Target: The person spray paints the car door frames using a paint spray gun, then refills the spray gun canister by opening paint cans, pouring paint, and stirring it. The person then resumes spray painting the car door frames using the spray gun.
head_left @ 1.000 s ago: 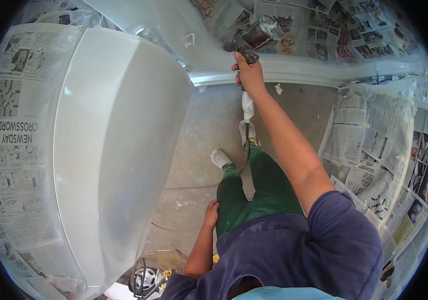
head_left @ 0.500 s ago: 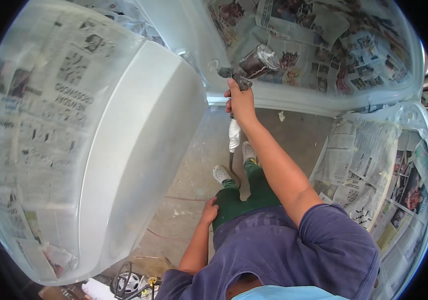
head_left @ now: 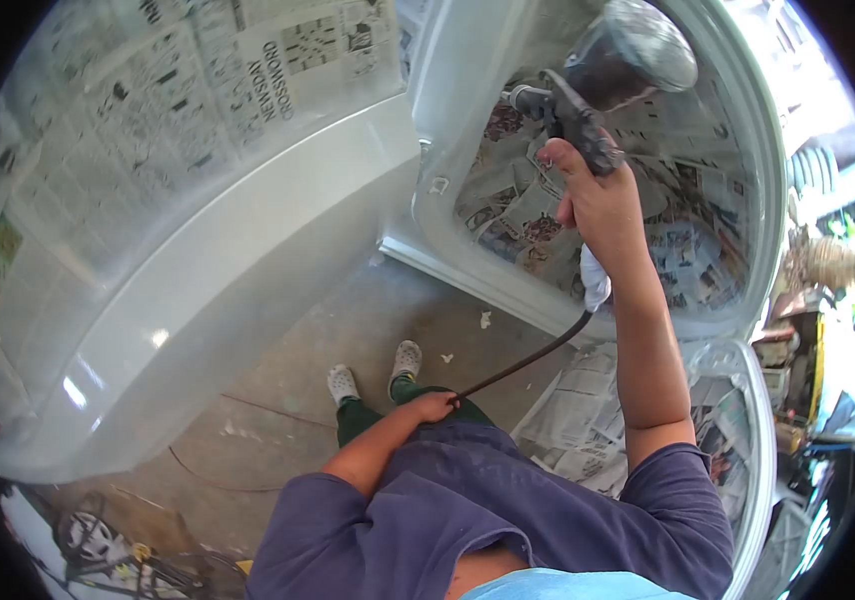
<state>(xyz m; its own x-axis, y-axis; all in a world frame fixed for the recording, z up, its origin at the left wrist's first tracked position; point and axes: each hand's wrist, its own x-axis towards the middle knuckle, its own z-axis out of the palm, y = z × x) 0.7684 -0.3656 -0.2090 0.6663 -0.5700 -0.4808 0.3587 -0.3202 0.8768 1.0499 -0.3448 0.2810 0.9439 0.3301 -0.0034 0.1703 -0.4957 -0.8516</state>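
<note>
A spray gun with a paint-smeared cup on top is gripped in my right hand, raised in front of the car's door opening. My right fingers wrap its handle, and its nozzle points left. White wrapping covers the hose end under the handle. From there the dark air hose slants down to my left hand, which is closed around it at my waist. To the left is a pale grey car panel, masked above with newspaper.
Masked newspaper fills the door opening, bordered by a pale frame. Another papered panel stands at lower right. Thin hose trails over the concrete floor. A bicycle lies at lower left; clutter stands at right.
My right hand has lifted the spray gun up and to the right, nearer the camera. My left hand, earlier at my thigh, now grips the hose. The view has turned right.
</note>
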